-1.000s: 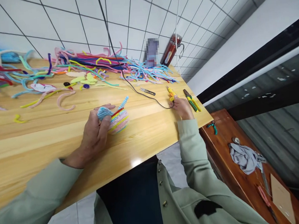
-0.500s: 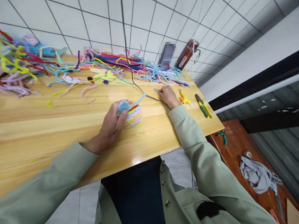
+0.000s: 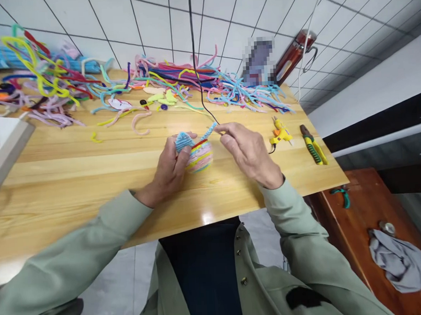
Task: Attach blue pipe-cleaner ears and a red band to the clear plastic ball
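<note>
My left hand (image 3: 167,171) grips a pipe-cleaner craft between thumb and fingers. Its round body (image 3: 200,159) has pink, yellow and light blue stripes with a red band along the top, and a ribbed blue triangular part (image 3: 184,141) rises beside my thumb. From the body a twisted blue strip (image 3: 209,131) slants up to the right. At that strip's tip are the closed fingertips of my right hand (image 3: 248,151); whatever lies between them is hidden. A black cord (image 3: 203,99) runs down behind the strip.
Loose pipe cleaners (image 3: 171,77) lie heaped along the tiled wall. To the right are a yellow glue gun (image 3: 280,134) and green-and-yellow pliers (image 3: 314,146). A red flask (image 3: 295,56) stands at the back, and a white box-like object (image 3: 5,152) sits at left.
My right hand has come from the table, where a thin metal tip showed at its fingers, to the blue strip's end. My left hand keeps its grip. The view has shifted left.
</note>
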`<state>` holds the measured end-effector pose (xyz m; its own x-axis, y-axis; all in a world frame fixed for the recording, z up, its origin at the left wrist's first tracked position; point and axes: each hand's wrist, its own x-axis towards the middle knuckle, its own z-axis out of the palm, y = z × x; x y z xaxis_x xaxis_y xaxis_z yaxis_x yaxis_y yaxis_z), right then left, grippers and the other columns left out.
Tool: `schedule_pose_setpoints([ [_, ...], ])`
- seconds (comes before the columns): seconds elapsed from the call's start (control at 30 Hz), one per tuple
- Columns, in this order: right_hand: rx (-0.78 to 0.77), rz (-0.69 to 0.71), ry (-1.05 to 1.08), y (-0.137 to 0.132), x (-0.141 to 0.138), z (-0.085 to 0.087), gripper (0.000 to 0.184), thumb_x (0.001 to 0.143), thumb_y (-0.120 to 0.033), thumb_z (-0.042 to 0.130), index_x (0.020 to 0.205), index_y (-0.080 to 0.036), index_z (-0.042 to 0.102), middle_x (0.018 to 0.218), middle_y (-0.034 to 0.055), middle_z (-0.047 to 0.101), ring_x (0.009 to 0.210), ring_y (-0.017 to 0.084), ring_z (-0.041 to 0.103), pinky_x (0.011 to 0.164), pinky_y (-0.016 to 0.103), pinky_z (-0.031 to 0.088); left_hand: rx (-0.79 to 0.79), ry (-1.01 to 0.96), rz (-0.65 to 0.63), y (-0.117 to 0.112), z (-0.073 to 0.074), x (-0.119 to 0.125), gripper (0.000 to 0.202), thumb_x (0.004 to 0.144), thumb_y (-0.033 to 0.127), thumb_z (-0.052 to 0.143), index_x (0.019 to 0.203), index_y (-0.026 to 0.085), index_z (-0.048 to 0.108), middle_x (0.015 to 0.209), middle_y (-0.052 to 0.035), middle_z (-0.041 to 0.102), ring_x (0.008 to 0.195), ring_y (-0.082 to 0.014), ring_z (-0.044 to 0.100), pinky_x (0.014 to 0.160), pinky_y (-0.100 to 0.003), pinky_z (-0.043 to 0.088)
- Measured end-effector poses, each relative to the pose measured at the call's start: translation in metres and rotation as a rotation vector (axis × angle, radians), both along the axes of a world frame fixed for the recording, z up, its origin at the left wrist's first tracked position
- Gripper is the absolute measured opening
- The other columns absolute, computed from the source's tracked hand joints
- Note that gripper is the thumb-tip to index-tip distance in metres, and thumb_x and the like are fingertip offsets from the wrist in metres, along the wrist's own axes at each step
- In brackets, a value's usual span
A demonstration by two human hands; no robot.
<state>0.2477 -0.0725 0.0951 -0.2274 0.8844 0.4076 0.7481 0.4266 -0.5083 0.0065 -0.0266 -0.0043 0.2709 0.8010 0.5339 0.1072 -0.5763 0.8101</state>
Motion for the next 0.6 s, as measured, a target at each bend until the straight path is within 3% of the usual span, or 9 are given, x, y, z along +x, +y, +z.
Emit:
schedule_pose_setpoints([
  [0.2, -0.077, -0.020, -0.133, 0.000, -0.014, -0.004, 0.038, 0.119, -0.054, 0.048, 0.122, -0.024, 0.072, 0.109, 0.0063, 0.082, 0.099, 0.024, 0.076, 0.082, 0.033, 0.049, 0.057, -0.024, 0.031, -0.001, 0.001, 0.002, 0.034, 0.119, 0.049, 0.053, 0.141, 0.025, 0.065, 0.136, -0.0097, 0.080, 0.124, -0.0253, 0.077, 0.106, -0.046, 0.064],
  [0.4, -0.060, -0.071, -0.212, 0.001, -0.015, -0.003, 0.034, 0.118, -0.049, 0.052, 0.118, -0.022, 0.072, 0.101, 0.0059, 0.081, 0.089, 0.023, 0.071, 0.073, 0.034, 0.039, 0.009, -0.019, 0.010, 0.000, -0.003, 0.000, 0.037, 0.117, 0.052, 0.054, 0.144, 0.028, 0.062, 0.143, -0.0101, 0.076, 0.137, -0.0289, 0.073, 0.119, -0.052, 0.059],
  [0.6, -0.087, -0.059, -0.278, 0.003, -0.018, -0.002, 0.021, 0.112, -0.040, 0.064, 0.114, -0.022, 0.074, 0.095, 0.0049, 0.080, 0.081, 0.022, 0.067, 0.069, 0.034, 0.031, 0.051, 0.033, 0.040, 0.000, -0.001, -0.001, 0.034, 0.118, 0.052, 0.053, 0.141, 0.028, 0.061, 0.141, -0.0095, 0.076, 0.138, -0.0293, 0.072, 0.120, -0.054, 0.060],
])
